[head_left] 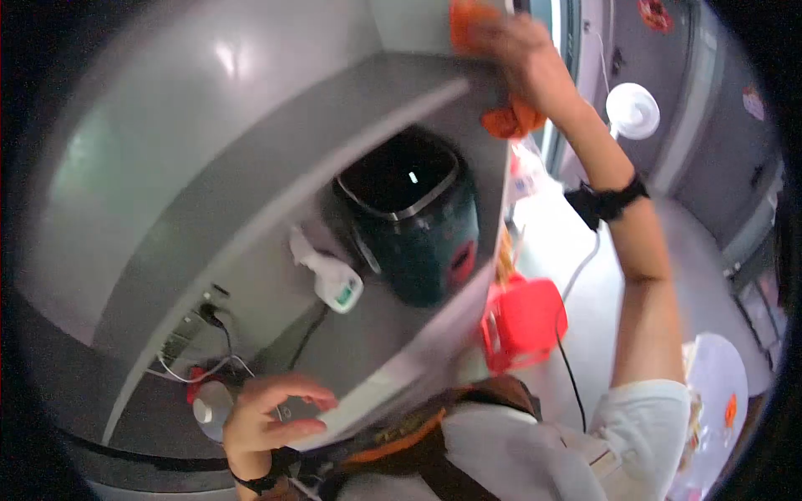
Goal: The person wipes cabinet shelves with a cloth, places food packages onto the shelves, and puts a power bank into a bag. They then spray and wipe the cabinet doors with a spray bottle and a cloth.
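High in the view, my right hand (530,63) is closed round an orange cloth (511,118), blurred by motion. It presses the cloth against the grey cabinet (422,25), near its end. Low at the left, my left hand (271,413) is held with fingers apart and nothing in them, over the front part of the shelf. Between the hands, a dark green air fryer-like appliance (426,259) with a glossy black top stands in the grey recess. Beside it lies a white spray bottle (334,284) with a green label.
A power socket with a black plug (210,313) and cables is on the recess wall. Near my left hand stands a white-capped bottle (215,409). A red plastic chair or stool (526,321), a white round lamp (632,111) and a white table (723,417) are at the right.
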`<state>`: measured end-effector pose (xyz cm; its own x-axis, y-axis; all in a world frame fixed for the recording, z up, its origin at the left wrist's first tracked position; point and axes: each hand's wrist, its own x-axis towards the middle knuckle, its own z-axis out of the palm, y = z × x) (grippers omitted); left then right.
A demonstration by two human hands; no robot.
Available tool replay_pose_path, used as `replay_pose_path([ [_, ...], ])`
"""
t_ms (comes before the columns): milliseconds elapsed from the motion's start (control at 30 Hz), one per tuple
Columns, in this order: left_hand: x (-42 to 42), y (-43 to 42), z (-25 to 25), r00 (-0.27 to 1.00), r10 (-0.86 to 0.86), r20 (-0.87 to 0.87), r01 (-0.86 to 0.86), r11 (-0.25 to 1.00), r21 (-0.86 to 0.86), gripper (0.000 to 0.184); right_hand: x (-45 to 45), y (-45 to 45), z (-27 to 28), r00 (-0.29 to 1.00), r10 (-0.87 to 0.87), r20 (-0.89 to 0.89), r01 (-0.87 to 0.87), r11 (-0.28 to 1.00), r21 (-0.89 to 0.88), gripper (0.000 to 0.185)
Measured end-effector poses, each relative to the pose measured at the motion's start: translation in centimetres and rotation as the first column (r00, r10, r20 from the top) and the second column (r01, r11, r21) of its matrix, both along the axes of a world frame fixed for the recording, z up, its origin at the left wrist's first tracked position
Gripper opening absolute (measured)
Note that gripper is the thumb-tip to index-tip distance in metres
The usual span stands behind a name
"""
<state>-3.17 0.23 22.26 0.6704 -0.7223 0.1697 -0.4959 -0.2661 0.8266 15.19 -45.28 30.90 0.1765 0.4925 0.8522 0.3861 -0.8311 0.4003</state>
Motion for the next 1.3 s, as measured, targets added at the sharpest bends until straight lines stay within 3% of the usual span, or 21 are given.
replay_pose_path([
  [67, -0.4, 1.0, -2.4, 0.985, 0.122, -0.121, -0.133, 0.987, -0.089, 0.031, 3.1, -0.7, -4.4, 0.959, 0.014, 0.284, -0.052, 0.99, 0.129, 0.035],
  [167, 0.6, 0.1, -4.0, 0.989, 0.108, -0.101, -0.113, 0.993, -0.043, 0.03, 3.5, 2.7, -14.5, 0.963, -0.154, 0.222, 0.065, 0.93, 0.363, 0.039],
  [200, 0.8, -0.4, -4.7, 0.993, 0.084, -0.078, -0.085, 0.996, -0.01, 0.03, 3.3, 3.4, -17.3, 0.99, -0.027, 0.142, -0.041, 0.888, 0.458, 0.038],
  [233, 0.8, -1.0, -5.5, 0.979, 0.11, -0.171, -0.11, 0.994, 0.01, 0.026, 1.5, 5.2, -17.8, 0.883, 0.381, -0.273, 0.027, 0.54, 0.841, 0.039],
  [267, 1.2, -1.9, -6.6, 0.982, 0.007, -0.19, -0.003, 1.0, 0.02, 0.026, 2.0, 3.3, -24.3, 0.967, -0.072, -0.245, 0.178, 0.877, 0.447, 0.041],
  [300, 2.0, -2.8, -8.2, 0.969, 0.041, -0.243, -0.035, 0.999, 0.03, 0.026, -0.5, 2.8, -28.4, 0.859, -0.443, -0.257, 0.489, 0.857, 0.159, 0.04],
  [333, 2.1, -3.4, -9.9, 0.953, 0.07, -0.293, -0.058, 0.997, 0.049, 0.025, -1.4, 2.3, -32.7, 0.933, 0.152, -0.325, 0.083, 0.789, 0.608, 0.043],
  [367, 2.7, -4.5, -11.4, 0.963, -0.016, -0.268, 0.023, 1.0, 0.02, 0.029, -6.8, 2.0, -30.9, 0.938, 0.091, -0.333, 0.077, 0.885, 0.458, 0.043],
  [400, 3.1, -6.3, -13.3, 0.95, -0.115, -0.291, 0.126, 0.992, 0.02, 0.029, -9.1, 3.6, -33.4, 0.823, 0.554, -0.125, -0.122, 0.387, 0.914, 0.039],
  [433, 3.2, -8.1, -15.2, 0.926, -0.134, -0.354, 0.131, 0.991, -0.034, 0.036, -13.2, 5.3, -33.0, 0.961, 0.229, -0.156, 0.013, 0.524, 0.852, 0.03],
  [467, 2.8, -9.9, -16.9, 0.899, -0.135, -0.417, 0.112, 0.991, -0.078, 0.044, -17.5, 7.2, -31.8, 0.97, 0.205, -0.132, 0.033, 0.426, 0.904, 0.032],
  [533, 2.1, -15.0, -20.6, 0.662, -0.38, -0.646, 0.251, 0.925, -0.286, 0.07, -23.1, 9.6, -31.9, 0.837, 0.527, -0.146, 0.03, 0.221, 0.975, 0.035],
  [633, -1.5, -23.0, -25.5, -0.001, -0.606, -0.796, 0.24, 0.772, -0.588, 0.071, -29.5, 10.6, -35.3, 0.749, 0.539, -0.386, 0.157, 0.422, 0.893, 0.034],
  [733, -5.6, -28.8, -31.7, -0.191, -0.301, -0.934, 0.198, 0.92, -0.337, 0.055, -36.6, 7.5, -38.6, 0.628, 0.255, -0.735, 0.512, 0.576, 0.637, 0.036],
  [800, -9.9, -32.9, -30.3, 0.002, -0.19, -0.982, 0.46, 0.872, -0.168, 0.048, -45.2, 4.1, -34.2, 0.447, 0.154, -0.881, 0.681, 0.58, 0.447, 0.039],
  [867, -13.6, -37.8, -29.1, -0.001, -0.216, -0.976, 0.561, 0.808, -0.18, 0.037, -53.5, 1.3, -33.3, 0.538, -0.06, -0.841, 0.747, 0.497, 0.442, 0.035],
  [967, -19.6, -46.1, -27.2, 0.146, -0.295, -0.944, 0.638, 0.758, -0.139, 0.033, -66.7, -2.2, -31.9, 0.432, -0.125, -0.893, 0.881, -0.151, 0.448, 0.03],
  [1067, -24.0, -54.3, -27.2, 0.279, -0.433, -0.857, 0.705, 0.699, -0.123, 0.033, -77.9, -7.5, -33.7, 0.357, -0.266, -0.896, 0.827, -0.356, 0.435, 0.039],
  [1133, -26.6, -60.0, -27.1, 0.318, -0.497, -0.807, 0.745, 0.657, -0.111, 0.036, -82.4, -10.3, -36.5, -0.066, -0.284, -0.957, 0.794, -0.596, 0.122, 0.053],
  [1200, -28.8, -65.4, -27.6, 0.308, -0.586, -0.75, 0.773, 0.613, -0.162, 0.038, -83.1, -13.7, -35.8, -0.057, -0.403, -0.914, 0.798, -0.568, 0.201, 0.066],
  [1300, -31.9, -73.2, -28.5, 0.449, -0.695, -0.561, 0.798, 0.594, -0.097, 0.04, -83.0, -20.2, -39.7, -0.297, -0.485, -0.822, 0.784, -0.616, 0.08, 0.074],
])
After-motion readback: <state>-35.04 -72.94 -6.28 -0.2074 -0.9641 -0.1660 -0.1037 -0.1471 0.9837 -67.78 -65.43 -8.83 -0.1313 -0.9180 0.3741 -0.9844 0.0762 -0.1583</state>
